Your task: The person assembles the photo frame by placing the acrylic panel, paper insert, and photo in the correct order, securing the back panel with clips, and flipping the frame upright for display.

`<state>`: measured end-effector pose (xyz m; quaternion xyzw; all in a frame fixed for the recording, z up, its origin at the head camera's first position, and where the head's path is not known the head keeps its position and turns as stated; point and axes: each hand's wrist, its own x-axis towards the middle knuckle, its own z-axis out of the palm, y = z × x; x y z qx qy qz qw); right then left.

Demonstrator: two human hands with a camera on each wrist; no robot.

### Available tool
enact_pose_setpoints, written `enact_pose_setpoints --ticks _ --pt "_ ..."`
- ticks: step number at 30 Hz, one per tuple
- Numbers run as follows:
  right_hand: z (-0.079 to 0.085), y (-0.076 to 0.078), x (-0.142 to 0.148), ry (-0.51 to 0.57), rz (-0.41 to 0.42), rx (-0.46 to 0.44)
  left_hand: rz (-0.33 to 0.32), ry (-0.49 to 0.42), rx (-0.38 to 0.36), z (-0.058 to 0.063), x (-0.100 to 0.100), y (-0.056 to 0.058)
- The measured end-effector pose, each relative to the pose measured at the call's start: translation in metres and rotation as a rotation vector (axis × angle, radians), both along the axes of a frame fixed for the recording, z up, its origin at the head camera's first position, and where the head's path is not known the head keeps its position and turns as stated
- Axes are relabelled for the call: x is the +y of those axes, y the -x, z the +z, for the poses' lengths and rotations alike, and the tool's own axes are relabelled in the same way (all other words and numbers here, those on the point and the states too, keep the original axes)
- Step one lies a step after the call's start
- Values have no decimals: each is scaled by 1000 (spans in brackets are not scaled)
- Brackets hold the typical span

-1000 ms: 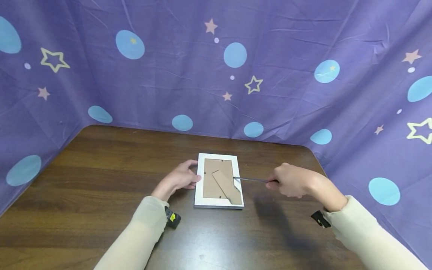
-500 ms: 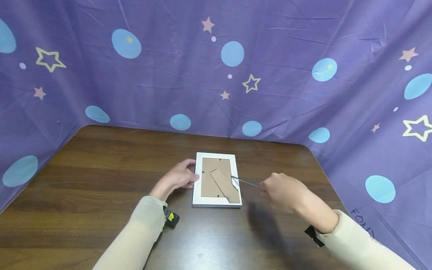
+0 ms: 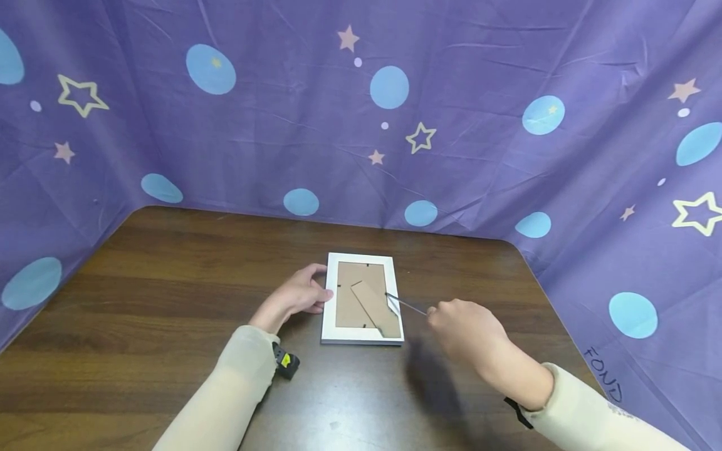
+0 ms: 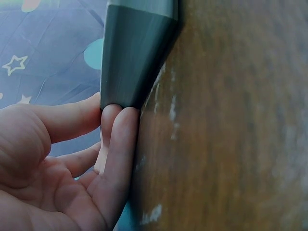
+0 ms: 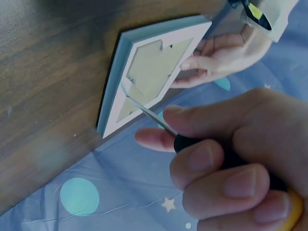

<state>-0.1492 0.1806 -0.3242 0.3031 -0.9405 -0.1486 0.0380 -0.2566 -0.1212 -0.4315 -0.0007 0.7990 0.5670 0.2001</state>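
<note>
A white picture frame (image 3: 329,319) lies face down on the table, its brown backing board (image 3: 361,272) upward with a slanted stand leg (image 3: 375,307). My left hand (image 3: 293,297) holds the frame's left edge, the thumb at the upper rim and fingertips against the side wall (image 4: 137,53). My right hand (image 3: 468,332) grips a screwdriver (image 5: 154,116) by its black handle, which has a yellow end (image 5: 293,211). The thin metal shaft slants down to the left. Its tip is right at the backing's right edge, by a small dark tab and beside the leg.
The brown wooden table (image 3: 197,282) extends all round the frame. A purple curtain (image 3: 316,125) with stars and blue ovals hangs behind it and on both sides. Dark straps (image 3: 286,362) sit at the cuffs of the light sleeves (image 3: 237,376).
My right hand has moved left and toward me, so the screwdriver slants more steeply, its tip still at the backing's right edge. The left hand and the frame have kept their places.
</note>
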Motion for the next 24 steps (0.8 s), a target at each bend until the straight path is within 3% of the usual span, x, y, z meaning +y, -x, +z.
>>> enact_pose_setpoints --ticks 9,13,20,22,24 --pt "-13 -14 -8 -136 150 344 0 -11 -4 2 0 0" --pt "-16 -17 -12 -217 185 431 0 -13 -6 4 -1 0" --pt "-16 -17 -14 -224 189 424 2 -15 -9 4 -2 0" --pt "-15 -14 -9 -161 165 360 -1 -15 -10 3 -1 0" --pt "-12 -8 0 -66 124 242 1 -11 -12 2 0 0"
